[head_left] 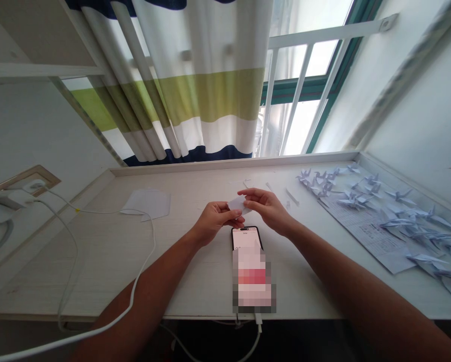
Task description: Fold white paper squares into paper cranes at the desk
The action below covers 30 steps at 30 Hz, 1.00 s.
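Observation:
Over the middle of the white desk, a small folded piece of white paper is held up between both hands. My left hand pinches its lower left part between thumb and fingers. At its right side, my right hand grips the edge with thumb and forefinger. Fingers cover parts of the paper, so its full shape is hidden. Just below the hands lies a phone with its screen lit and partly pixelated. Many folded paper cranes are spread over the right side.
Beneath some cranes lies a printed sheet. A stack of white paper is at the left. Paper strips lie beyond my right hand. A white cable crosses my left arm from the wall socket. A curtain hangs behind the desk.

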Each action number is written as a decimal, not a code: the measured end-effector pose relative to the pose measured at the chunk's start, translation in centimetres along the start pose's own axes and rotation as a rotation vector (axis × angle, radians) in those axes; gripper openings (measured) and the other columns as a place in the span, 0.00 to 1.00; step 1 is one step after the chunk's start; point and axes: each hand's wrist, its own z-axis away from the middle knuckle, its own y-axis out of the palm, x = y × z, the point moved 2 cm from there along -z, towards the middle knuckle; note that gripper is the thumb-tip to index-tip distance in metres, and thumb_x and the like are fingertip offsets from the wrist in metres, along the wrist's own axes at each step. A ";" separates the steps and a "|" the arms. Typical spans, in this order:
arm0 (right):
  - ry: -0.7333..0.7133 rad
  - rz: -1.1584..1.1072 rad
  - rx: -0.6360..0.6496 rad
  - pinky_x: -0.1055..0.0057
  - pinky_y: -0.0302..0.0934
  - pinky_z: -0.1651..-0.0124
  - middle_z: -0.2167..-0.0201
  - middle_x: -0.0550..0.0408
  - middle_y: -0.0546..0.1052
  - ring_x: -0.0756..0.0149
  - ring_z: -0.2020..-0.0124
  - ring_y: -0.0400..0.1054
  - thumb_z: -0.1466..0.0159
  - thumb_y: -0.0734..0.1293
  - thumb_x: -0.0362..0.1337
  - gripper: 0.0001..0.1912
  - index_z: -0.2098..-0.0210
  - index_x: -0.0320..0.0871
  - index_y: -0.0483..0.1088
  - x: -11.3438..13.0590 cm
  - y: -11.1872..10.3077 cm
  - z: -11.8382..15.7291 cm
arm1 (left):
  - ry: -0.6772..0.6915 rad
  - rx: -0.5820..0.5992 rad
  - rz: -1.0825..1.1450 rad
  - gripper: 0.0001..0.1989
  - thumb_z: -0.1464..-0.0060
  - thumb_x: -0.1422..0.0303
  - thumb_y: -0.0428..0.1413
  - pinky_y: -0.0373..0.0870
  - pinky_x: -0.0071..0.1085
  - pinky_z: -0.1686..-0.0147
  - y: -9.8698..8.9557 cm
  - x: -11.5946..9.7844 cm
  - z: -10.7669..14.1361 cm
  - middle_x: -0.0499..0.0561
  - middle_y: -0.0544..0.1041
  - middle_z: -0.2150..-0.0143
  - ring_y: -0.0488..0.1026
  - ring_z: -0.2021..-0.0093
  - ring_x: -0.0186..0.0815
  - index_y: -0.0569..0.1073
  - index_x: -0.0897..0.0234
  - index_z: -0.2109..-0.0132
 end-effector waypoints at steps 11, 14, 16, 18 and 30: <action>0.008 0.014 0.053 0.66 0.66 0.62 0.74 0.60 0.73 0.69 0.71 0.68 0.42 0.72 0.35 0.19 0.50 0.43 0.75 -0.4 -0.6 -0.2 | -0.030 0.007 -0.054 0.14 0.50 0.63 0.68 0.78 0.34 0.64 -0.2 -0.1 0.0 0.59 0.83 0.68 0.80 0.71 0.36 0.78 0.72 0.65; 0.043 0.071 -0.009 0.65 0.67 0.61 0.74 0.59 0.75 0.68 0.71 0.70 0.42 0.72 0.34 0.17 0.53 0.42 0.76 -0.8 -0.9 -0.3 | -0.037 0.023 -0.100 0.15 0.49 0.61 0.67 0.78 0.34 0.64 -0.4 0.0 -0.1 0.60 0.83 0.64 0.81 0.68 0.38 0.77 0.71 0.66; 0.058 0.088 -0.017 0.65 0.67 0.60 0.72 0.57 0.77 0.67 0.69 0.72 0.42 0.72 0.34 0.16 0.53 0.41 0.76 -1.1 -0.9 -0.4 | -0.021 0.009 -0.128 0.16 0.50 0.59 0.68 0.77 0.34 0.65 -0.5 0.1 -0.2 0.60 0.83 0.63 0.81 0.67 0.38 0.76 0.70 0.66; 0.066 0.097 -0.007 0.64 0.68 0.60 0.71 0.56 0.78 0.66 0.69 0.73 0.42 0.72 0.35 0.15 0.55 0.41 0.75 -1.2 -0.9 -0.5 | -0.002 -0.010 -0.151 0.17 0.50 0.59 0.68 0.77 0.33 0.66 -0.6 0.3 -0.3 0.59 0.82 0.64 0.80 0.68 0.37 0.77 0.70 0.64; -0.046 0.236 0.165 0.65 0.68 0.63 0.68 0.53 0.79 0.66 0.68 0.72 0.36 0.70 0.42 0.11 0.59 0.42 0.77 -1.0 -1.0 -0.2 | -0.047 0.207 -0.245 0.17 0.45 0.57 0.64 0.74 0.31 0.65 -0.1 -0.3 0.3 0.54 0.80 0.70 0.78 0.70 0.34 0.75 0.70 0.67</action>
